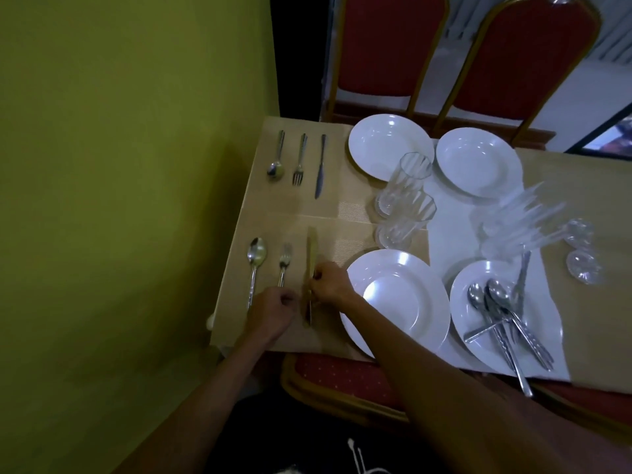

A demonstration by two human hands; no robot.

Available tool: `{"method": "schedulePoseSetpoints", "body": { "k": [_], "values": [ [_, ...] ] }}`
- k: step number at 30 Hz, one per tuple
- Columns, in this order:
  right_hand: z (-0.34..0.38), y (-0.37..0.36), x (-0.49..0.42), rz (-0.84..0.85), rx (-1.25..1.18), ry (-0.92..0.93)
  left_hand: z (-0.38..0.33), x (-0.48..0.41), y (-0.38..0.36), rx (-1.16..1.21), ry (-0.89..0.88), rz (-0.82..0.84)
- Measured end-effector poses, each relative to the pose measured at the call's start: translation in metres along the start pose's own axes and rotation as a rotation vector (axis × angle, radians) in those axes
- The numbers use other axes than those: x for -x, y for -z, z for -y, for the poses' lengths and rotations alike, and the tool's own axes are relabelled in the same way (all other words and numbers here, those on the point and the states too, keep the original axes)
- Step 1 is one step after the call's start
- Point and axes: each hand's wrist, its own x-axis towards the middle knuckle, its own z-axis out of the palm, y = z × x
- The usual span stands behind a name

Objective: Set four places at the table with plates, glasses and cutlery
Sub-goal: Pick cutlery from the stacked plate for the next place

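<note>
By the table's point(588, 186) front-left corner, right hand point(330, 282) pinched the knife point(312, 248); left hand point(270, 311) curled beside it, hold unclear.

We find the knife point(312, 248) just left of the near plate point(403, 289), fork point(284, 258) and spoon point(256, 256) farther left, two glasses point(403, 217) behind it, and a second plate point(543, 319) bearing loose cutlery point(502, 316) to its right.

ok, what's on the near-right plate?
A loose pile of cutlery lies on the near-right plate: two spoon bowls show, handles crossing, one handle overhanging the near rim. What lies lower in the pile, and the exact piece count, is covered.
</note>
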Motion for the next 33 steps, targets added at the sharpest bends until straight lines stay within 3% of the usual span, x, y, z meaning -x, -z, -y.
{"method": "schedulePoseSetpoints", "body": {
  "k": [8, 21, 33],
  "values": [
    [0.001, -0.011, -0.012, -0.013, 0.114, -0.078, 0.017, -0.010, 0.014, -0.186, -0.160, -0.208],
    [-0.002, -0.019, -0.019, -0.132, 0.098, -0.201, 0.023, -0.023, 0.008, -0.279, -0.217, -0.170],
    [-0.009, -0.024, -0.021, -0.149, 0.109, -0.188, 0.026, -0.024, 0.007, -0.272, -0.252, -0.167]
  ]
}}
